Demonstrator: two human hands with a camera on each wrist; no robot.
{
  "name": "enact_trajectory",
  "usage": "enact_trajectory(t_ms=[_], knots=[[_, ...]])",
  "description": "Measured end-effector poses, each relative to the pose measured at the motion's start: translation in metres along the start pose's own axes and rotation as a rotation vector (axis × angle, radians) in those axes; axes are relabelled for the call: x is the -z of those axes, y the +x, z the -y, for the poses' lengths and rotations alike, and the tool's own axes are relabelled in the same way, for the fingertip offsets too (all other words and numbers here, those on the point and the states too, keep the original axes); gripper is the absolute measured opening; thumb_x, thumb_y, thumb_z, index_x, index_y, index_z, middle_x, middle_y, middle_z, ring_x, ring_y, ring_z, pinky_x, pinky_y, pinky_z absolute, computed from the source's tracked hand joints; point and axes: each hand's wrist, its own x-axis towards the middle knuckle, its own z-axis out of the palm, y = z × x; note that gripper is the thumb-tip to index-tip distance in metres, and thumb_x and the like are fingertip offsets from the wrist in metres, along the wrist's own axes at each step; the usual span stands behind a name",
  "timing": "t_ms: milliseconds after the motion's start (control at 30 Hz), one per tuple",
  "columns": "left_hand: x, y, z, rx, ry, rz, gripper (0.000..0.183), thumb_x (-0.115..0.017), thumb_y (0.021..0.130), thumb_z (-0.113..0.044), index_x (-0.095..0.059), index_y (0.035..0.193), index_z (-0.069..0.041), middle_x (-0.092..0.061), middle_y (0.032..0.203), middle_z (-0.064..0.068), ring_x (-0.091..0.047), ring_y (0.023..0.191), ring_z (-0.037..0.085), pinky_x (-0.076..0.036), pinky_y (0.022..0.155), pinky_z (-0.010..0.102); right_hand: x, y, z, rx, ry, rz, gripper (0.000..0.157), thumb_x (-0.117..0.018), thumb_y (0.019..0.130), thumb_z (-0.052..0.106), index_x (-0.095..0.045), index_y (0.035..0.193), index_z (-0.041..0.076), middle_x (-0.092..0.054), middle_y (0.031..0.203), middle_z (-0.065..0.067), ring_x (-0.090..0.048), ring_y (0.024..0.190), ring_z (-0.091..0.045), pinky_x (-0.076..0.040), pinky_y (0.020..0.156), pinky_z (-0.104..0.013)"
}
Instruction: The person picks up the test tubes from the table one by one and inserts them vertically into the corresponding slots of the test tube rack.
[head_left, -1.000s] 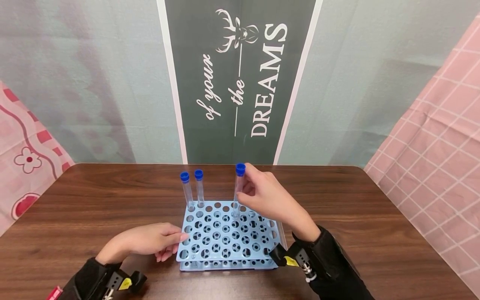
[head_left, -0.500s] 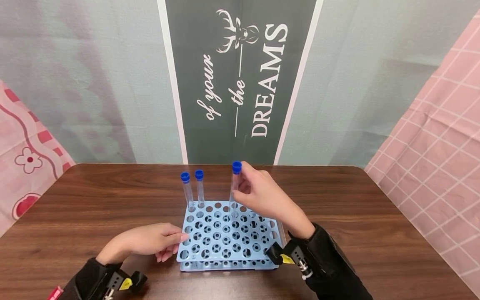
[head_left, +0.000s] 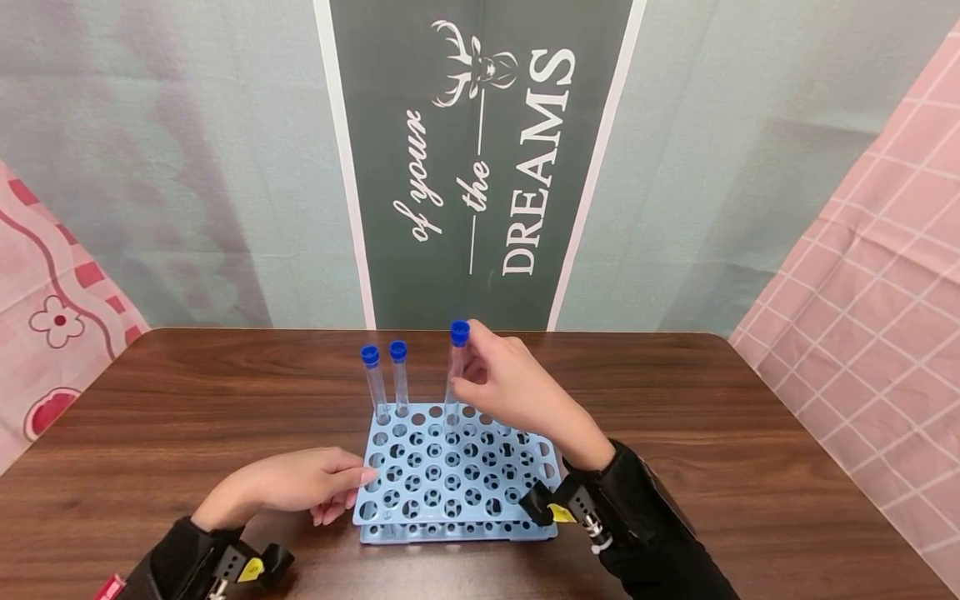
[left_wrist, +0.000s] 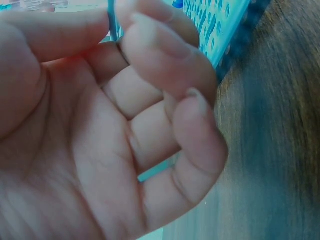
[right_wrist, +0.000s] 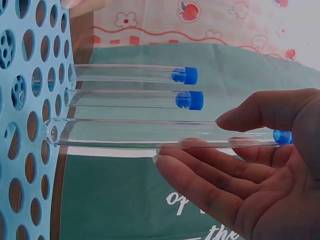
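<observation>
My right hand pinches a clear test tube with a blue cap, thumb on one side and fingers on the other. The tube is upright, its rounded bottom right at the holes in the back part of the light blue test tube rack. Two more blue-capped test tubes, a left one and a right one, stand in the rack's back left corner. At the rack's left edge, my left hand pinches the top plate between thumb and curled fingers; its palm fills much of the left wrist view.
The rack stands on a dark brown wooden table, with rows of round holes in its top plate. Behind the table hangs a grey-green cloth with white lettering on its dark middle strip. Pink cloths hang at both sides.
My right hand has moved left with the test tube, along the back of the rack towards the two standing tubes. My left hand has stayed at the rack's edge.
</observation>
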Motion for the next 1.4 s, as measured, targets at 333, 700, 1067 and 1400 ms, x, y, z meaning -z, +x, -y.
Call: enact_trajectory(t_ms=[333, 700, 1067, 1400], knots=[[0.000, 0.000, -0.001, 0.004, 0.008, 0.002, 0.040, -0.038, 0.097, -0.029, -0.049, 0.066, -0.006, -0.045, 0.050, -0.006, -0.045, 0.044, 0.006, -0.041, 0.043, 0.019, -0.004, 0.005, 0.000, -0.006, 0.017, 0.012, 0.017, -0.057, 0.078, 0.001, -0.046, 0.090, 0.007, -0.059, 0.077, -0.004, -0.058, 0.069, -0.007, -0.053, 0.067, -0.026], [0.000, 0.000, 0.000, -0.001, 0.007, -0.003, 0.041, -0.039, 0.097, -0.028, -0.049, 0.066, -0.005, -0.045, 0.050, -0.007, -0.045, 0.043, 0.006, -0.041, 0.042, 0.019, -0.006, 0.011, 0.002, 0.000, 0.012, 0.008, 0.017, -0.057, 0.078, 0.001, -0.046, 0.090, 0.006, -0.059, 0.078, -0.004, -0.058, 0.071, -0.008, -0.052, 0.068, -0.026], [0.000, 0.000, -0.001, 0.006, 0.001, 0.003, 0.041, -0.039, 0.097, -0.029, -0.050, 0.066, -0.004, -0.046, 0.050, -0.006, -0.045, 0.044, 0.006, -0.041, 0.043, 0.019, -0.011, 0.016, 0.002, -0.004, 0.032, 0.014, 0.017, -0.056, 0.079, 0.000, -0.047, 0.091, 0.006, -0.059, 0.079, -0.004, -0.057, 0.071, -0.008, -0.052, 0.068, -0.026], [0.000, 0.000, -0.001, 0.004, -0.002, 0.005, 0.041, -0.039, 0.097, -0.029, -0.050, 0.066, -0.005, -0.046, 0.050, -0.006, -0.044, 0.044, 0.006, -0.040, 0.043, 0.019, -0.012, 0.018, 0.004, 0.020, 0.049, 0.020, 0.017, -0.057, 0.079, 0.001, -0.047, 0.092, 0.004, -0.059, 0.081, -0.007, -0.059, 0.073, -0.010, -0.053, 0.070, -0.026]])
